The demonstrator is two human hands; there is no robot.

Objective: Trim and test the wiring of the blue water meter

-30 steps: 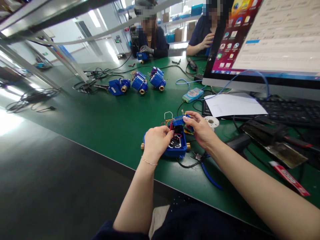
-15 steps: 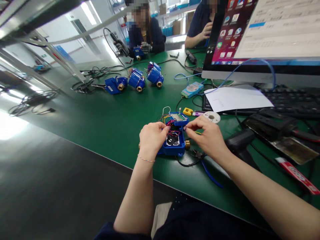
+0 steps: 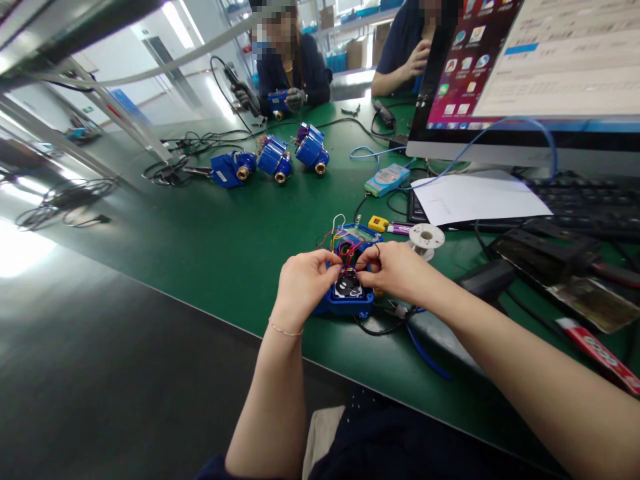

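A blue water meter [image 3: 345, 307] with an opened housing lies in front of me, a black round part [image 3: 349, 285] showing inside. Its lid [image 3: 373, 235] rests tipped back behind the housing, joined by thin red, yellow and white wires [image 3: 345, 248]. From the left, my left hand [image 3: 306, 281] pinches the wires over the housing, thumb against fingertips. My right hand [image 3: 395, 268] is closed at the housing's right side, fingertips pinching wires, with a dark wire looping by its index finger. The exact strands in each pinch are too small to make out.
Blue-handled cutters [image 3: 425, 350] lie at the right, near a solder spool [image 3: 426, 237] and a yellow item [image 3: 378, 223]. Three more blue meters [image 3: 274, 159] stand farther back. A monitor [image 3: 500, 80], keyboard [image 3: 595, 200] and paper [image 3: 480, 197] occupy the right. Co-workers sit across.
My right hand has moved left and down, from beside the lid to over the housing. My left hand stays nearly in place. The lid has tipped farther back.
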